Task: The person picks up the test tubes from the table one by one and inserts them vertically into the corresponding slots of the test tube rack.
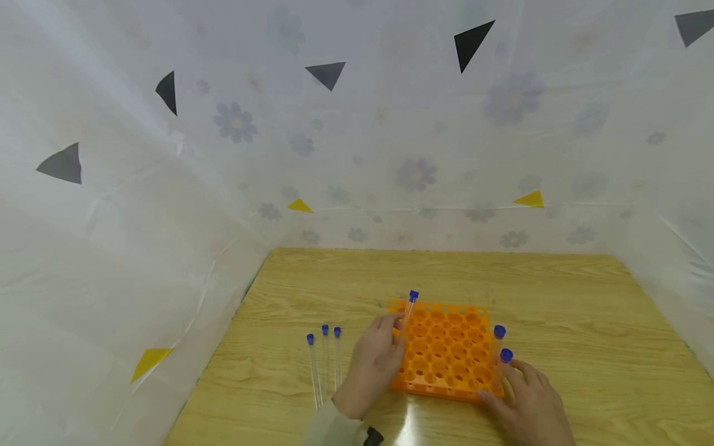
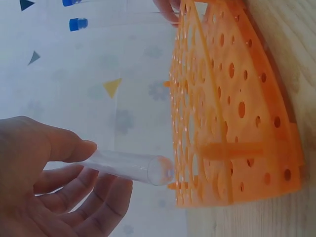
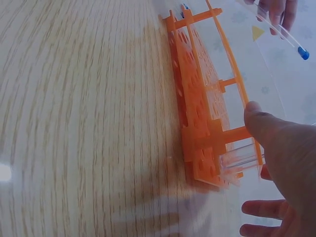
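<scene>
My left hand (image 1: 375, 358) pinches a clear test tube (image 2: 129, 166) with a blue cap between thumb and fingers. In the left wrist view, the tube's rounded bottom is just at the top face of the orange test tube rack (image 2: 242, 108), over its left end. My right hand (image 1: 532, 399) holds the rack's near right corner, the thumb on its front upper edge and fingers along the right side. Two blue-capped tubes stand in the rack's right end, one with its cap (image 1: 499, 332) farther back, the other with its cap (image 1: 506, 355) beside my right fingers.
Several blue-capped test tubes (image 1: 325, 356) lie on the wooden table (image 1: 268, 347) left of my left hand. A white flower-patterned sheet (image 1: 357, 155) with dark and yellow triangles encloses the table's back and sides.
</scene>
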Motion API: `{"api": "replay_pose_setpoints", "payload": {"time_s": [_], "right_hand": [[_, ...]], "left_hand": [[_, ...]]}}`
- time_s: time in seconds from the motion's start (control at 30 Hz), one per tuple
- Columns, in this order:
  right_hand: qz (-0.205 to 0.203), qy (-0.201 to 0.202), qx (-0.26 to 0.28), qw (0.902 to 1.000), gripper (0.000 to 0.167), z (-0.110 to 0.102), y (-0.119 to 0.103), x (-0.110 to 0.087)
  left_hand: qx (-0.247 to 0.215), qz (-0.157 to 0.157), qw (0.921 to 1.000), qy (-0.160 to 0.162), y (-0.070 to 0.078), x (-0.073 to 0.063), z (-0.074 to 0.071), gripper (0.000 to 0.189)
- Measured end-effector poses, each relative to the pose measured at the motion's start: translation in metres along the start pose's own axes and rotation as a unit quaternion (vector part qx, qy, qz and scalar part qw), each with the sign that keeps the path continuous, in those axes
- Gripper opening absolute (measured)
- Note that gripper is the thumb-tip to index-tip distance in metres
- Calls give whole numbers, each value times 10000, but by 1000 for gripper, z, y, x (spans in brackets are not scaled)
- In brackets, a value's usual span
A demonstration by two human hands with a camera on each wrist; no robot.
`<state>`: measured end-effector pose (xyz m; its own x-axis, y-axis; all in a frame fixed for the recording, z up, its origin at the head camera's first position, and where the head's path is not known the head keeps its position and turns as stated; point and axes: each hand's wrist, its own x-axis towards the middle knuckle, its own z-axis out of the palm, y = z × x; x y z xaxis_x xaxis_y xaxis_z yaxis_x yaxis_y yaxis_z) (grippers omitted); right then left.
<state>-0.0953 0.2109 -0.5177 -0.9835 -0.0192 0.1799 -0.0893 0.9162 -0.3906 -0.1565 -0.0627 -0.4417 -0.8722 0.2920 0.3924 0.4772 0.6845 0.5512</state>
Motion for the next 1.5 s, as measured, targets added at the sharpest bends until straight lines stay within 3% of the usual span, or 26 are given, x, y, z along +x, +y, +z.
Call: {"api": "replay_pose_setpoints", "payload": {"time_s": [0.27,0.63,1.07,1.33,1.5], "right_hand": [[207,-317,1,9993,84,-2,0,1],[187,-219,44,9996,81,-1,-1,1],[162,-184,59,9997,79,0,-1,1],[227,-225,125,9994,80,0,-1,0],[207,-239,86,9995,80,-1,-2,0]], "left_hand": [[-177,124,9997,-65,15,12,9,37],[-474,284,9982,-221,35,27,23,38],[-1193,48,9898,-784,63,47,40,36],[-1120,204,9906,-762,73,57,57,31],[-1390,173,9869,-798,73,60,70,27]]}}
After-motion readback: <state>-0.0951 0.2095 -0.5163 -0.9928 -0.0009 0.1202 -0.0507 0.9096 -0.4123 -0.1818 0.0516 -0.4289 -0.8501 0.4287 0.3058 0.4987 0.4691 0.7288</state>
